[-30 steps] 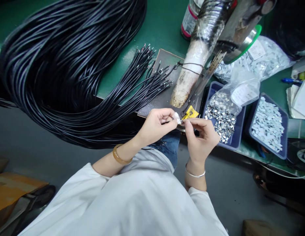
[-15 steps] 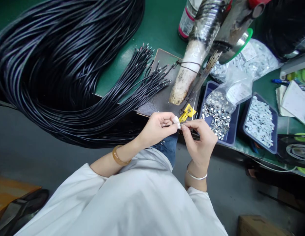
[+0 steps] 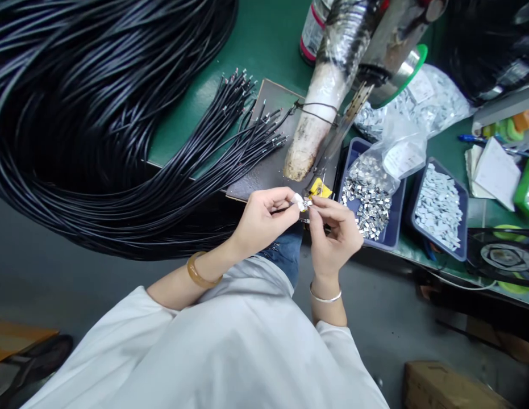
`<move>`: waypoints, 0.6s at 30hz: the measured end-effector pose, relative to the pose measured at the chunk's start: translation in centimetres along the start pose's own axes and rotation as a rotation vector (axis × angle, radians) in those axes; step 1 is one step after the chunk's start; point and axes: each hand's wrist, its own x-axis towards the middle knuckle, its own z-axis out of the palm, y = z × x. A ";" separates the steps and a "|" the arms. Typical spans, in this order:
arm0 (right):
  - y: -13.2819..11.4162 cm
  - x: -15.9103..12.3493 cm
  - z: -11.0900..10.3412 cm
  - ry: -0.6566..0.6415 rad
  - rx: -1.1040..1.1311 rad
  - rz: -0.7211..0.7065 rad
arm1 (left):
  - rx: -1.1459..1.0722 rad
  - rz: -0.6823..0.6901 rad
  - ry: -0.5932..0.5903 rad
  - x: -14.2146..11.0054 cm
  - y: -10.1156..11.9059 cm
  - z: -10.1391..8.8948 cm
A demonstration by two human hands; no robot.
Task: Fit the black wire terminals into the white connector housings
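Observation:
My left hand (image 3: pixel 264 218) and my right hand (image 3: pixel 332 236) meet fingertip to fingertip just off the bench's front edge. Both are pinched on a small metal clip (image 3: pixel 305 203), and the left thumb wears a white finger cot. A thin black wire runs from the left hand's fingers. Right behind the fingertips sits a yellow piece (image 3: pixel 317 187) at the foot of a wrapped lever tool (image 3: pixel 328 91). A blue tray of metal clips (image 3: pixel 372 200) lies directly right of my right hand.
A huge bundle of black cables (image 3: pixel 85 113) drapes over the green bench (image 3: pixel 264 40), its stripped ends on a brown plate (image 3: pixel 270 165). A second blue tray of white pieces (image 3: pixel 438 207), plastic bags of parts (image 3: pixel 430 102), papers and a bottle (image 3: pixel 313 28) lie farther back. A cardboard box (image 3: pixel 443 386) stands on the floor.
Both hands have stayed pinched together on the small clip, with small finger shifts. The view has drifted, so the bench contents sit slightly further left and up.

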 end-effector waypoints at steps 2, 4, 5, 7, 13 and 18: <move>0.1 0.1 0.3 -0.010 -0.045 -0.069 | -0.006 0.001 -0.001 0.0 0.0 0.0; 0.2 0.3 0.4 -0.003 -0.111 -0.148 | -0.023 -0.003 0.004 0.1 0.0 0.0; 0.3 0.3 0.5 0.003 -0.144 -0.178 | -0.027 -0.009 0.007 0.2 0.1 0.0; 0.3 0.3 0.5 0.012 -0.178 -0.215 | -0.039 -0.038 0.007 0.3 0.2 0.0; 0.7 0.3 0.5 -0.003 -0.114 -0.184 | -0.084 -0.085 0.008 0.8 0.2 0.0; 0.7 0.6 0.8 0.030 -0.099 -0.161 | -0.022 -0.006 0.026 0.8 0.1 0.3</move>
